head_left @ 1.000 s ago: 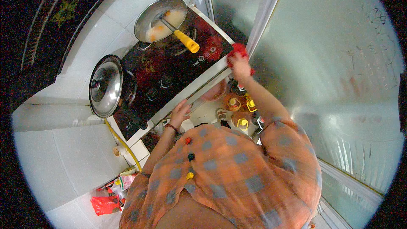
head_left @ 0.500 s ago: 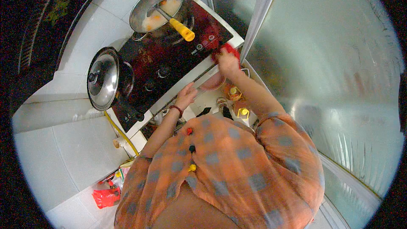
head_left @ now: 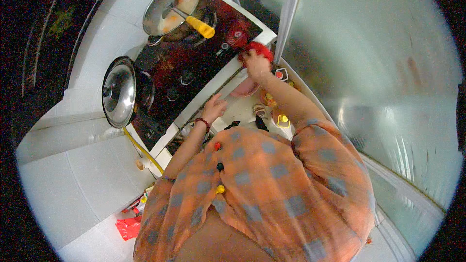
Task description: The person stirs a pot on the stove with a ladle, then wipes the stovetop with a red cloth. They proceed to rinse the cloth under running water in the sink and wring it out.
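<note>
- To my left, I have a wall of large white tiles (head_left: 97, 179).
- To my right stands a greenish frosted-glass panel (head_left: 359, 68) in a pale frame (head_left: 290, 14), catching bright glints (head_left: 400, 153).
- Below me lies pale floor (head_left: 241, 108).

Upper garment and wrist ornament of the wearer, seen from above.
Orange shirt (head_left: 272, 184) checked with grey-blue squares, its sleeves (head_left: 315, 133) leaving the forearms bare; red button (head_left: 218, 145), dark button (head_left: 220, 167) and yellow button (head_left: 220, 189) in line; dark red bracelet (head_left: 203, 123), left wrist.

fisheye-bent edges | dark grainy rim | glare on frosted panel (head_left: 374, 85)
</note>
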The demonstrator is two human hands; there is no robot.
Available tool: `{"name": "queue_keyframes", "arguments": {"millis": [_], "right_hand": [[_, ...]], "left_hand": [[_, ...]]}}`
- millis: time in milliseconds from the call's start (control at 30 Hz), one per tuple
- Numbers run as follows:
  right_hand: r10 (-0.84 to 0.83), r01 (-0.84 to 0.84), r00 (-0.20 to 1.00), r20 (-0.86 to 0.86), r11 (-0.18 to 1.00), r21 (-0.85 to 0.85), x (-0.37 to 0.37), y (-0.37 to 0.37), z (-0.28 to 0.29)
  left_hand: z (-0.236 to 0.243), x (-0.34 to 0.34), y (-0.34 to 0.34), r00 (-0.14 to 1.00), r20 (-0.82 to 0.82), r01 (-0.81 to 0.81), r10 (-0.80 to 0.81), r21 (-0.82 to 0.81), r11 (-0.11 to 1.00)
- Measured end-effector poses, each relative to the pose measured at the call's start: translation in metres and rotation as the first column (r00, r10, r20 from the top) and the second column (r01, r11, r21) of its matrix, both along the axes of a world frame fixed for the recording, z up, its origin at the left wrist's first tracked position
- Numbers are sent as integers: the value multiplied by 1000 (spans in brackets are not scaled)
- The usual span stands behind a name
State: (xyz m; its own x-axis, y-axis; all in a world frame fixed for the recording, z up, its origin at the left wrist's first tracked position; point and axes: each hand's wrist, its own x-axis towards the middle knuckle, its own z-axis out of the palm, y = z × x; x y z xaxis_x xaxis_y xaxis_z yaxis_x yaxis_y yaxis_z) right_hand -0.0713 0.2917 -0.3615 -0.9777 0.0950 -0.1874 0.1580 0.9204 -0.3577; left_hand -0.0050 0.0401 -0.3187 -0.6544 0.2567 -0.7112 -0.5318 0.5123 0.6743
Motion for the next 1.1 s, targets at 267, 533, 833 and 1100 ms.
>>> {"name": "queue_keyframes", "arguments": {"millis": [267,533,833,1100], "right_hand": [[425,-426,904,46,905,19,63,-44,49],[84,-84,995,-55,996,14,24,-16,28],[302,-302,953,-6,953,8,47,-89,23],[104,-104,991,-81,995,6,18,-66,26]], "left_hand": [[-12,1,5,999,36,-36,34,52,998],[11,7,2,998,38,-46,44,66,997],[16,5,-9,997,67,-44,41,33,998],[11,19,-32,994,90,-56,56,4,998]]}}
